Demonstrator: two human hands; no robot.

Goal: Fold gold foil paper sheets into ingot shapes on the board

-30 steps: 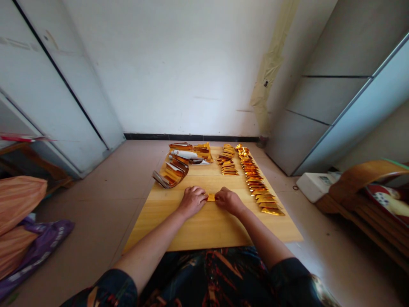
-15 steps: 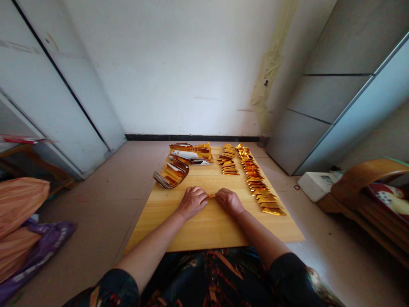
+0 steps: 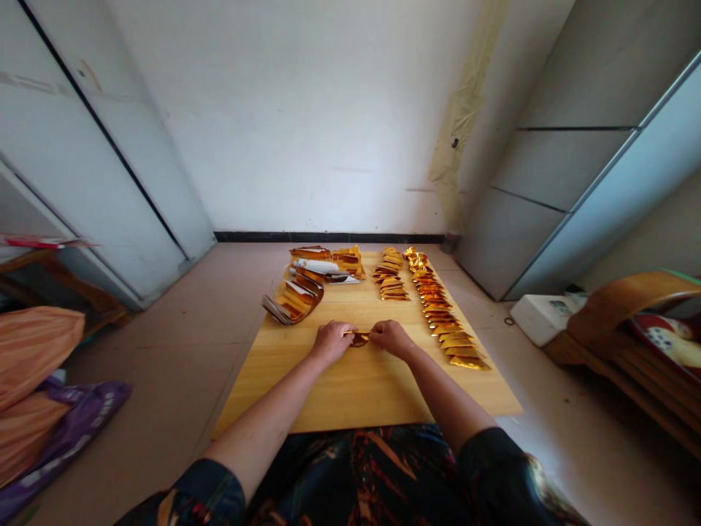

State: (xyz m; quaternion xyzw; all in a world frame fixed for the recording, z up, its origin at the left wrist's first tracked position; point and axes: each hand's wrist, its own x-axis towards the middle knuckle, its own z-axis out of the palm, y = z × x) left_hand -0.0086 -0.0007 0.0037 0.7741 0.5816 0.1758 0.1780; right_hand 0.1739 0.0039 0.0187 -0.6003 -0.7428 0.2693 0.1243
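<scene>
Between my hands is a small piece of gold foil paper (image 3: 360,339), partly folded, its far edge a straight narrow strip. My left hand (image 3: 333,341) pinches its left end. At the right end, the fingers of my right hand (image 3: 391,337) are closed on the same paper. Both hands are low over the middle of the wooden table (image 3: 328,394). Right of them runs a long row of folded gold foil pieces (image 3: 439,310). A shorter row of folded gold pieces (image 3: 391,274) lies beyond my right hand.
Loose gold foil sheets (image 3: 347,257) and a curled stack of sheets (image 3: 299,296) lie at the table's far left. Behind stands a white wall (image 3: 318,146). Orange and purple bags (image 3: 44,409) are on the left, a wooden seat (image 3: 618,329) and white box (image 3: 539,318) on the right.
The foil paper between my hands has turned, and more of its gold face shows below the strip. My left hand has rotated slightly. The rows of pieces look unchanged.
</scene>
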